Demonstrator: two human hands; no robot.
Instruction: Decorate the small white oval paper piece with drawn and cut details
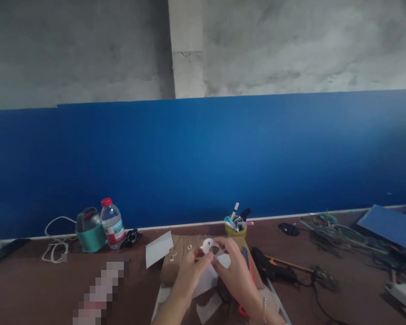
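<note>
Near the middle of the desk, a small white rounded piece (pixel 208 245) with a dark dot is held up between my two hands. My left hand (pixel 188 273) pinches its left and lower side with thumb and fingers. On the other side, my right hand (pixel 236 271) has its fingertips closed on the right edge. What the piece is made of is not clear. Beneath the hands lie brown cardboard (pixel 176 259), white paper (pixel 205 282) and a torn paper scrap (pixel 208 310). A red handle (pixel 242 311) shows beside my right wrist, partly hidden.
A yellow-green pen cup (pixel 236 231) stands behind the hands. To the right lie a black glue gun (pixel 274 267), a black mouse (pixel 288 229) and tangled wires (pixel 345 239). Leftward are a white sheet (pixel 159 249), a water bottle (pixel 112 225) and a teal container (pixel 91 238).
</note>
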